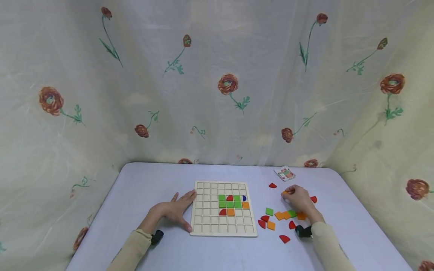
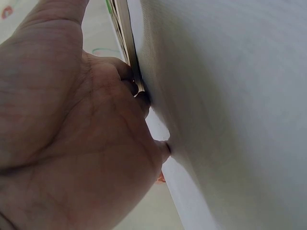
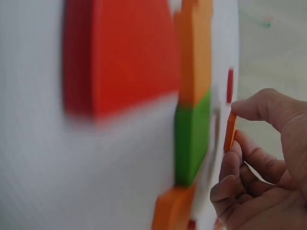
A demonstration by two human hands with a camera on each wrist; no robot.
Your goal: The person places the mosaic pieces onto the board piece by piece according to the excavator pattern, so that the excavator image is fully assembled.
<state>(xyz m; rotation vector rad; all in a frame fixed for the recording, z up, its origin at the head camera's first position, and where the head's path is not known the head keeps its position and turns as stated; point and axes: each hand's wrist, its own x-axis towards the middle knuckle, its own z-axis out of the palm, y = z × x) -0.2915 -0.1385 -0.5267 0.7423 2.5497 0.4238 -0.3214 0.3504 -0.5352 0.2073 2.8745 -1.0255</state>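
Note:
My left hand (image 1: pixel 176 210) lies at the left side of a pale grid board (image 1: pixel 205 221), fingers spread and straight, thumb by the lower left corner. In the left wrist view the fingertips meet the board's edge (image 2: pixel 125 38). Green, red, orange and blue pieces fill some of the cells right of the board's middle. Over on the right, my right hand (image 1: pixel 299 199) pinches an orange tile (image 3: pixel 231 130) between thumb and fingers, above the loose pieces. Below that hand sit a green tile (image 3: pixel 193 139) and a red quarter-round piece (image 3: pixel 129 57).
Several loose pieces lie right of the board, among them a green square (image 1: pixel 269 211), an orange square (image 1: pixel 271 226) and a red quarter-round (image 1: pixel 285 239). A patterned card stack (image 1: pixel 285 173) is at the back right. Flowered cloth (image 1: pixel 217 143) hangs behind the table.

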